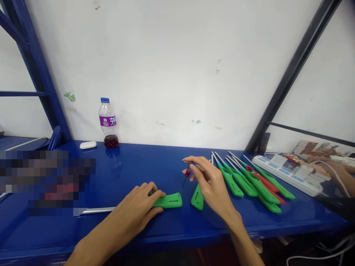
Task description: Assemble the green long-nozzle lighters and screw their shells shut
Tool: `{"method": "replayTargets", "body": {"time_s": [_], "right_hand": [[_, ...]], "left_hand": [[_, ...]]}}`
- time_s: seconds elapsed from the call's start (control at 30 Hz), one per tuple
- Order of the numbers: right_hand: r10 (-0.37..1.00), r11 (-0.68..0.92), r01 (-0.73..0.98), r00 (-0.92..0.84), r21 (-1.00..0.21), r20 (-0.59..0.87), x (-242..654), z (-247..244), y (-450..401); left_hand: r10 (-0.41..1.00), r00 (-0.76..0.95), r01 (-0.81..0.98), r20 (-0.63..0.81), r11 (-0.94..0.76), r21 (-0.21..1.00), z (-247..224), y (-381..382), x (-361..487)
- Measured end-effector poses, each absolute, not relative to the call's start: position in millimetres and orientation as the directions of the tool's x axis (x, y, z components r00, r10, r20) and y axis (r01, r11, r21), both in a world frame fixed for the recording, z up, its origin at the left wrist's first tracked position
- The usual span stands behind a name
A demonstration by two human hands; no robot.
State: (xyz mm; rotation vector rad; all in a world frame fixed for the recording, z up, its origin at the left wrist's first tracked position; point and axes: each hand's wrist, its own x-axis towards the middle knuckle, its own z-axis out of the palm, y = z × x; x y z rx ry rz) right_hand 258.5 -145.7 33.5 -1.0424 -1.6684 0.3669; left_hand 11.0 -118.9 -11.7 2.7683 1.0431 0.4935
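A green long-nosed lighter (169, 200) lies on the blue table, its metal tube pointing left. My left hand (141, 203) is closed round its middle and presses it down. In my right hand (206, 181) is a small screwdriver (188, 170) with a red handle, pinched between the fingers and tilted. Its thin tip meets the right end of the lighter's handle; whether it sits in a screw is too small to tell. Another green lighter (197, 199) lies just under my right hand, partly hidden by it.
Several green lighters (233, 183) and a red one (263, 179) lie in a row at the right. Beyond them is a white power strip (288, 177). A bottle of dark drink (108, 123) and a white case (88, 145) stand near the wall at the back left.
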Motion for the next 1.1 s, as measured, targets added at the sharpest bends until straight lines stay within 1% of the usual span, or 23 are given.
{"method": "replayTargets", "body": {"time_s": [0.37, 0.73, 0.97, 1.1], "right_hand": [[0.753, 0.578, 0.484, -0.007, -0.657, 0.657, 259.5, 30.7, -141.6], [0.794, 0.547, 0.417, 0.014, -0.725, 0.608, 273.6, 24.0, -131.9], [0.798, 0.545, 0.404, 0.018, -0.735, 0.602, 275.4, 22.8, -130.8], [0.803, 0.535, 0.417, 0.020, -0.735, 0.596, 274.4, 23.3, -132.6]], "left_hand": [[0.679, 0.708, 0.634, 0.192, -0.732, 0.249, -11.7, -117.8, 8.6], [0.674, 0.713, 0.632, 0.193, -0.737, 0.238, -10.7, -116.3, 10.0], [0.672, 0.707, 0.631, 0.221, -0.740, 0.233, -13.5, -115.8, 8.2], [0.674, 0.708, 0.635, 0.211, -0.739, 0.228, -11.5, -117.0, 8.4]]}}
